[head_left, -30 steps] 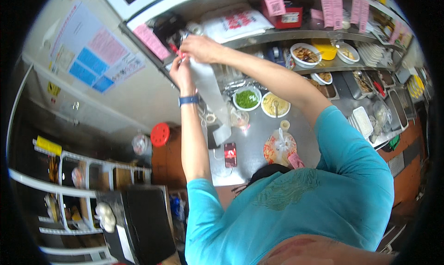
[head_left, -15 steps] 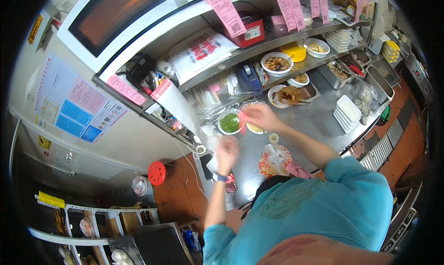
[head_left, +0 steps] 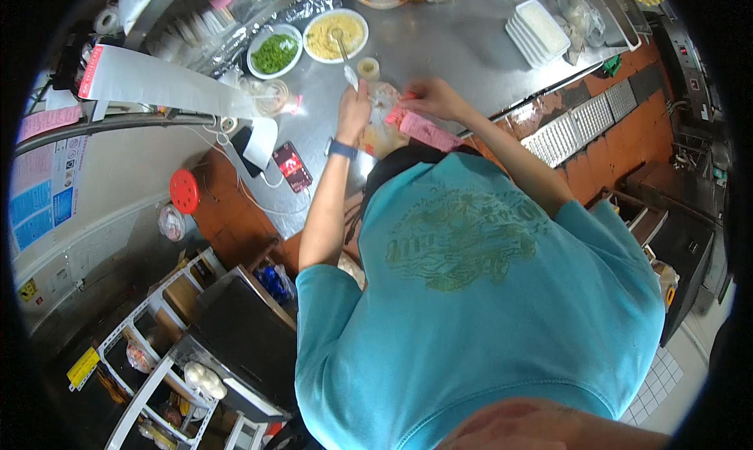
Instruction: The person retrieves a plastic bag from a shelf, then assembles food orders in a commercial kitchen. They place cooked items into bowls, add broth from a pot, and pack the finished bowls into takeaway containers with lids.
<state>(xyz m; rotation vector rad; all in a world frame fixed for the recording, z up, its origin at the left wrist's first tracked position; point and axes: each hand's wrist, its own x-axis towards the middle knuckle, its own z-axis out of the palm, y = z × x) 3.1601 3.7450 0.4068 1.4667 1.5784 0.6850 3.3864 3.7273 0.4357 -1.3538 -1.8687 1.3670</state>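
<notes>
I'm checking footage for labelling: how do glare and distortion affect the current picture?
Head view: glare whitens the steel counter between phone and left hand; fisheye bows straight edges near the black rim; the red item at the right hand is too small to identify.

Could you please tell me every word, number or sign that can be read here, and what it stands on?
Nothing reads clearly enough to quote:
Pink slip beside the right hand: print too small.
Phone screen: too small.
Blue-and-white wall poster: too small.
Long paper strip, red end: too small.
Turquoise shirt: patterned, any lettering unclear.
Yellow label, lower left: too small.
</notes>
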